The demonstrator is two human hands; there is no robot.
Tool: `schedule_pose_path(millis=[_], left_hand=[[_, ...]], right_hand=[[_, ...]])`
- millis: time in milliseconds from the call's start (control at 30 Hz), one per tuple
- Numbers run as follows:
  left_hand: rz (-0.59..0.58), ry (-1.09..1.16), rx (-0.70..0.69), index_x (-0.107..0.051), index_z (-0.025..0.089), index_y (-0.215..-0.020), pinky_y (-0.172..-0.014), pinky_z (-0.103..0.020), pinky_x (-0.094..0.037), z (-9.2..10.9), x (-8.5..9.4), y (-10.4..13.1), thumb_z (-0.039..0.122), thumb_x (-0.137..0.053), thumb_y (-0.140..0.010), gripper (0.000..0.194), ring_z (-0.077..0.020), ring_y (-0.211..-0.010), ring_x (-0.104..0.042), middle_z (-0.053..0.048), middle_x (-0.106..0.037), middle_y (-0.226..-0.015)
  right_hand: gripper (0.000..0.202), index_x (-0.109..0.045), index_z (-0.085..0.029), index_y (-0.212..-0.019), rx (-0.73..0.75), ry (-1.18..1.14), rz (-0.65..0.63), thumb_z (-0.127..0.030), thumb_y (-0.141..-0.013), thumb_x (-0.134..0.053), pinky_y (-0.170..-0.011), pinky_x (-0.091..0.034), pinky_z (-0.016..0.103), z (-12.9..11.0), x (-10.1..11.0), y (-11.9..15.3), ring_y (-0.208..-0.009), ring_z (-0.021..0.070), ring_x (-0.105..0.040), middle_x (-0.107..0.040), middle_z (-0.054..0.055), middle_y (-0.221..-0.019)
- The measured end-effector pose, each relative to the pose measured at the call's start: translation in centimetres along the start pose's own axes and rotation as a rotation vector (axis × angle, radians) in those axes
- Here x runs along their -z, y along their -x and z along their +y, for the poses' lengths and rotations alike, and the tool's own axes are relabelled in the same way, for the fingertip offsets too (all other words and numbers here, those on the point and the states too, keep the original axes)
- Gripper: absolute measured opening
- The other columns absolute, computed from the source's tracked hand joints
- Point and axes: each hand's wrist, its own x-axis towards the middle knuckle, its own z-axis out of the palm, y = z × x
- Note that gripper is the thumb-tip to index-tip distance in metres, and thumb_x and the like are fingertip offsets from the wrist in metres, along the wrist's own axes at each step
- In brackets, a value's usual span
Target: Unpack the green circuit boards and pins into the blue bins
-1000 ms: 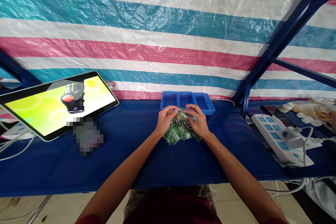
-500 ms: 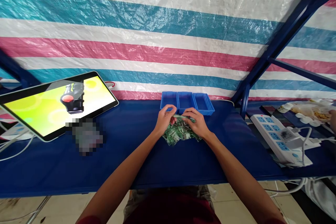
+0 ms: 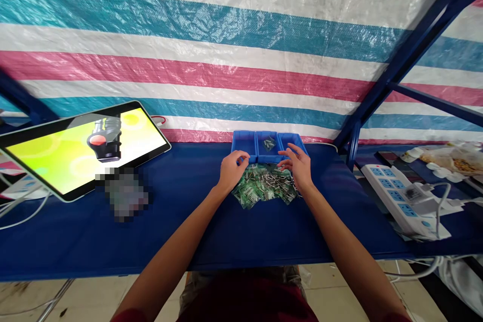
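A pile of small clear-and-green plastic bags with metal screw-like pieces (image 3: pixel 264 185) lies on the blue table in front of me. My left hand (image 3: pixel 232 170) is over the pile's left edge, thumb and fingertips pinched together. Whatever is in that pinch, if anything, is too small to make out. Over the right edge, my right hand (image 3: pixel 300 166) has its fingers spread and holds nothing visible. Just behind the pile stand three joined blue bins (image 3: pixel 244 142). In the middle bin lies a small greenish packet (image 3: pixel 268 144). My right fingers partly cover the right bin.
At the left a tilted screen (image 3: pixel 86 148) shows a picture, with a blurred-out patch (image 3: pixel 126 195) beside it. A white power strip (image 3: pixel 400 201) with cables lies right, near a bag of yellowish pieces (image 3: pixel 458 161). Blue frame posts (image 3: pixel 352 133) rise behind.
My hands have moved apart; the small green piece between them is gone from there. My right hand has opened and moved right. The middle bin now shows a packet.
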Motion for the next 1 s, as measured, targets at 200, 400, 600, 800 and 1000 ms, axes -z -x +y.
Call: schedule_pose_path(millis=[200, 400, 600, 800, 1000], left_hand=[[-0.261, -0.232, -0.164, -0.069, 0.021, -0.098, -0.081, -0.036, -0.048, -1.0, -0.1, -0.1, 0.016, -0.051, -0.078, 0.027, -0.0226, -0.087, -0.060, -0.006, -0.067, -0.093], [-0.358, -0.312, -0.270, -0.070, 0.020, -0.103, -0.084, -0.040, -0.045, -2.0, -1.0, 0.1, 0.017, -0.049, -0.085, 0.028, -0.0252, -0.092, -0.058, -0.010, -0.066, -0.100], [-0.382, -0.380, -0.325, -0.070, 0.019, -0.096, -0.079, -0.035, -0.041, -2.2, -0.9, -0.1, 0.023, -0.047, -0.092, 0.024, -0.0236, -0.088, -0.057, -0.009, -0.067, -0.096], [-0.410, -0.405, -0.370, -0.065, 0.018, -0.089, -0.075, -0.032, -0.037, -2.3, -0.5, -0.3, 0.024, -0.047, -0.094, 0.020, -0.0227, -0.087, -0.056, -0.008, -0.065, -0.093], [-0.367, -0.411, -0.424, -0.061, 0.017, -0.086, -0.074, -0.031, -0.037, -1.9, -0.4, -0.2, 0.026, -0.042, -0.097, 0.023, -0.0200, -0.081, -0.056, -0.006, -0.065, -0.085]], right_hand=[[0.025, -0.065, -0.017, -0.092, 0.238, 0.340, -0.091, -0.038, -0.080, -0.058, -0.042, -0.043, 0.024, 0.8, 0.2, 0.2, -0.046, 0.0109, -0.054, -0.066, 0.004, -0.076], [0.024, -0.068, -0.017, -0.091, 0.391, 0.553, -0.170, -0.033, -0.085, -0.051, -0.049, -0.043, 0.026, 0.9, -0.4, 1.0, -0.050, 0.0121, -0.053, -0.068, 0.005, -0.076], [0.025, -0.069, -0.017, -0.092, 0.422, 0.592, -0.197, -0.034, -0.086, -0.051, -0.052, -0.044, 0.027, 0.8, -0.4, 1.1, -0.054, 0.0141, -0.056, -0.070, 0.006, -0.079], [0.025, -0.069, -0.017, -0.092, 0.429, 0.601, -0.204, -0.033, -0.087, -0.050, -0.054, -0.044, 0.027, 0.7, -0.4, 1.1, -0.056, 0.0149, -0.057, -0.070, 0.006, -0.078], [0.026, -0.069, -0.017, -0.093, 0.461, 0.624, -0.212, -0.033, -0.089, -0.050, -0.055, -0.045, 0.027, 0.9, -0.3, 1.0, -0.056, 0.0145, -0.056, -0.070, 0.006, -0.078]])
